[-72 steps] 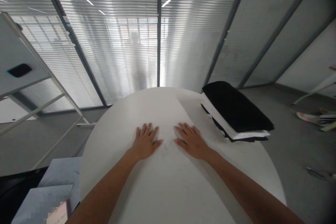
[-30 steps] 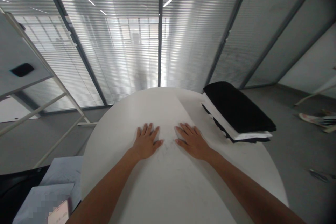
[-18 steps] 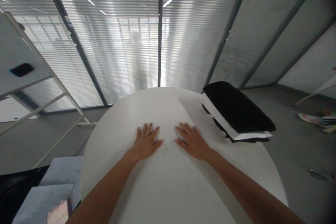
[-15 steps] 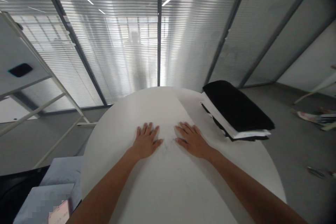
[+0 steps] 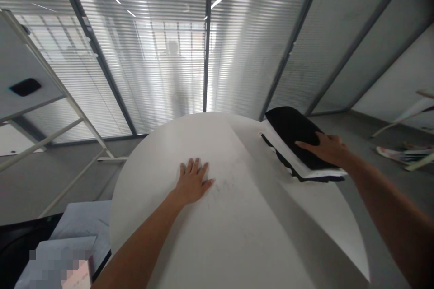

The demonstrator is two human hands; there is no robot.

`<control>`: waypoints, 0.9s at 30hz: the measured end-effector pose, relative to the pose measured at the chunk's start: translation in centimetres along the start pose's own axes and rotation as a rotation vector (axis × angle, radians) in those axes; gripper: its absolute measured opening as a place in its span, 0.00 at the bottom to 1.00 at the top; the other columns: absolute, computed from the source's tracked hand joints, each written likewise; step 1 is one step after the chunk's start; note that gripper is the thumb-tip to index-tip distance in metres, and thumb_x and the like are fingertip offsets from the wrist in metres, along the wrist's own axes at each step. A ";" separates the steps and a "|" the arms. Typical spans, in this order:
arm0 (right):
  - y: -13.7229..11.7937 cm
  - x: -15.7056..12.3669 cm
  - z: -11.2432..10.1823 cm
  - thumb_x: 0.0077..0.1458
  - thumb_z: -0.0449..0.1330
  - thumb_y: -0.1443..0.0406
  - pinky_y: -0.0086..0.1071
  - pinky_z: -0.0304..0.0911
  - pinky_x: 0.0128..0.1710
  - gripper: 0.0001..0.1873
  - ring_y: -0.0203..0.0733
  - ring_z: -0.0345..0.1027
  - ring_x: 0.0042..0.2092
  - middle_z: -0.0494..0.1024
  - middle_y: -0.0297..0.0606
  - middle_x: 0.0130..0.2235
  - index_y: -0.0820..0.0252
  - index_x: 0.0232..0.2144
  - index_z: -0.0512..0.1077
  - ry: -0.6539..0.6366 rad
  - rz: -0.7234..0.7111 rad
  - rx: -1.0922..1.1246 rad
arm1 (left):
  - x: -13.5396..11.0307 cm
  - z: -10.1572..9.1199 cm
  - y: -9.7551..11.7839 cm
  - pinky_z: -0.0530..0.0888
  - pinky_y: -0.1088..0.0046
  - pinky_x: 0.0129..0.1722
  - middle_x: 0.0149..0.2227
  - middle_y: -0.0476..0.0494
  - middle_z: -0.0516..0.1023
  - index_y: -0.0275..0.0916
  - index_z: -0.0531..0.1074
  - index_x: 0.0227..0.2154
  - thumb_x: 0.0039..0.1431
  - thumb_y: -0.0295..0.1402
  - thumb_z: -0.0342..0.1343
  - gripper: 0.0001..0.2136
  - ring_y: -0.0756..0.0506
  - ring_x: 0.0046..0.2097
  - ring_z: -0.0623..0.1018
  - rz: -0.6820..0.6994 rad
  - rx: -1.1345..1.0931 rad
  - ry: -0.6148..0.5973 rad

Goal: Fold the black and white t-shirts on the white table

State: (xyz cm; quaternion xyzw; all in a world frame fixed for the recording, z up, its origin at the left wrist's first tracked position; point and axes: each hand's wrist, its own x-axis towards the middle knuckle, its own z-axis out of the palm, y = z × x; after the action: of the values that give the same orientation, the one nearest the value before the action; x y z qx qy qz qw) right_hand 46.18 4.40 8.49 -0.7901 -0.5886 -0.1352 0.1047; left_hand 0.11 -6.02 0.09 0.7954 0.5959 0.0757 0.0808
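Note:
My left hand (image 5: 192,181) lies flat on the round white table (image 5: 217,235), palm down with its fingers spread. At the table's right side is a folded black cloth (image 5: 288,128) with a white layer (image 5: 288,153) showing along its near edges and more black beneath. My right hand (image 5: 327,148) is over the right part of this bundle. Its thumb stretches across the black top, apart from the index finger. The other fingertips are partly hidden at the bundle's far right edge.
A whiteboard on a pale metal frame (image 5: 73,104) stands at the left. Below it are grey-blue padded surfaces (image 5: 81,216) and a pinkish flat item (image 5: 79,275). Glass panels with blinds (image 5: 162,76) rise behind the table. Several blurred items lie on the floor at the right.
My right hand has left the tabletop and moved right onto the folded black cloth. My left hand stays flat in place. The view has shifted slightly.

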 end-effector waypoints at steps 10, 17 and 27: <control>-2.8 -2.1 -4.4 0.52 0.58 0.52 0.46 0.56 0.38 0.32 0.60 0.67 0.48 0.70 0.61 0.52 0.55 0.58 0.67 -0.027 0.045 0.129 | -0.2 -0.6 0.3 0.44 0.41 0.63 0.69 0.39 0.46 0.47 0.49 0.67 0.61 0.57 0.34 0.34 0.30 0.69 0.44 -0.007 -0.001 -0.018; -3.7 -0.7 -11.7 0.50 0.61 0.59 0.40 0.59 0.39 0.24 0.48 0.70 0.44 0.78 0.50 0.45 0.58 0.51 0.74 0.281 0.115 0.413 | -0.1 -0.6 0.2 0.46 0.39 0.62 0.68 0.35 0.50 0.45 0.56 0.65 0.61 0.53 0.42 0.32 0.28 0.68 0.48 -0.008 -0.058 0.030; -16.6 -8.4 -15.8 0.42 0.64 0.66 0.33 0.67 0.35 0.17 0.41 0.72 0.34 0.78 0.34 0.34 0.60 0.39 0.75 -0.317 -0.164 1.667 | -0.9 -8.9 -2.4 0.73 0.58 0.48 0.53 0.39 0.72 0.43 0.62 0.57 0.60 0.46 0.46 0.24 0.41 0.53 0.73 -0.362 -1.140 0.657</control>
State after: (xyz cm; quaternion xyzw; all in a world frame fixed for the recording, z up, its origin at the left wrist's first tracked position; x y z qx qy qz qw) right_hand 26.59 -3.58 20.60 -0.4191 -0.5588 0.4474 0.5584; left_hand -4.27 -5.87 8.21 0.4524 0.5802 0.6004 0.3134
